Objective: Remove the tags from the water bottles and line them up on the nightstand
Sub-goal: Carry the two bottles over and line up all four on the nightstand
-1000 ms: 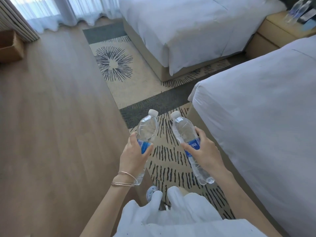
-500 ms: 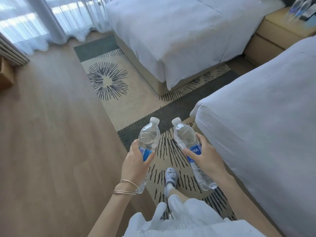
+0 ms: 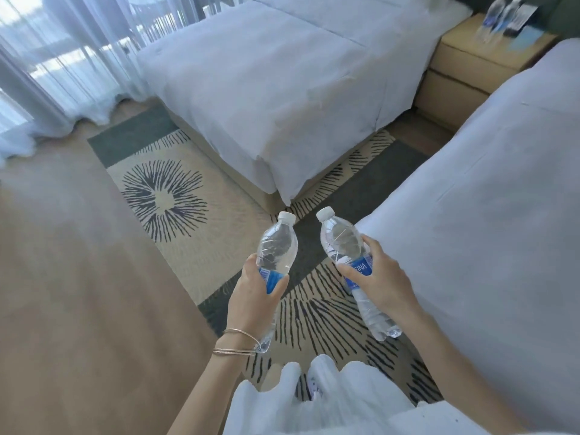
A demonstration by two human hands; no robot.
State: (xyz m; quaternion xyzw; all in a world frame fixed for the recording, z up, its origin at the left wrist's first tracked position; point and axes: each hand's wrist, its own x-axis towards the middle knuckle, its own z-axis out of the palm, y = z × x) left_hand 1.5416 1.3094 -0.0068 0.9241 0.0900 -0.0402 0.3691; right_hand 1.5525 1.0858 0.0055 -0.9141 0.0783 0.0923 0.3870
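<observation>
Head view: a person is at the foot of two beds with a bottle in each hand!
Left hand [image 3: 254,296]: fingers and thumb are wrapped round the blue label of the left bottle [image 3: 277,246], cap pointing away.
Right hand [image 3: 379,284]: curled round the label of the right bottle [image 3: 342,240], which leans left just beside its twin without touching it.
Nightstand [image 3: 464,67]: far right, between the far bed [image 3: 266,89] and the near bed [image 3: 470,215], well apart from both hands.
Already there: two standing bottles [image 3: 499,17], blurred.
Just changed: over the last second the view has lifted, so more of the nightstand front now shows. Both grips are exactly as they were.
Underfoot: the patterned rug [image 3: 188,221], with the aisle between the beds ahead.
What it means: I'd call this the carry, heading for the gap, with neither held bottle placed yet.
Tags: none that I can make out on either neck, so whether they're off is unclear.
</observation>
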